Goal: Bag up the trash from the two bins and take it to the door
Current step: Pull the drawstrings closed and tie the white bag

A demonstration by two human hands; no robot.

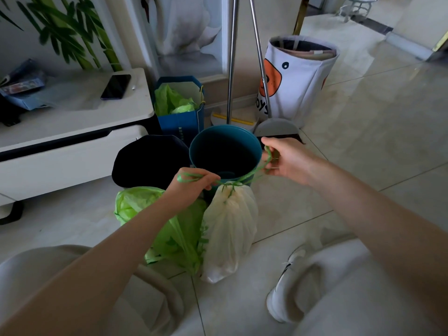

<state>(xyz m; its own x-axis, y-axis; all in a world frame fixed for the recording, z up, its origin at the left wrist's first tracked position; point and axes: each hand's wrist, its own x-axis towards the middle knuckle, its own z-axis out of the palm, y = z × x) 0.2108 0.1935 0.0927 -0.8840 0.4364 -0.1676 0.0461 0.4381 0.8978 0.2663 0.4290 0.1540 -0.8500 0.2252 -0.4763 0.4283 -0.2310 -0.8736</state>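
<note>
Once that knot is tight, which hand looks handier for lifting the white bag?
Probably the left hand: it pinches the green drawstring right beside the white bag's gathered neck. The right hand holds the string's far end, out beside the teal bin.

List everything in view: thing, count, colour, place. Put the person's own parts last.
white trash bag: 1, white, on the floor before the teal bin, neck cinched
drawstring: 1, green, stretched between both hands
green trash bag: 1, light green, floor, left of the white bag
teal bin: 1, teal, centre floor
black bin: 1, black, left of the teal bin
paper bag: 1, blue, behind the bins, green plastic inside
phone: 1, black, on the white cabinet
toy basket: 1, white and orange, back right
broom and dustpan: 1 set, grey, by the basket
shoe: 1, white, lower right
left hand: pinches the drawstring
right hand: grips the drawstring
</note>
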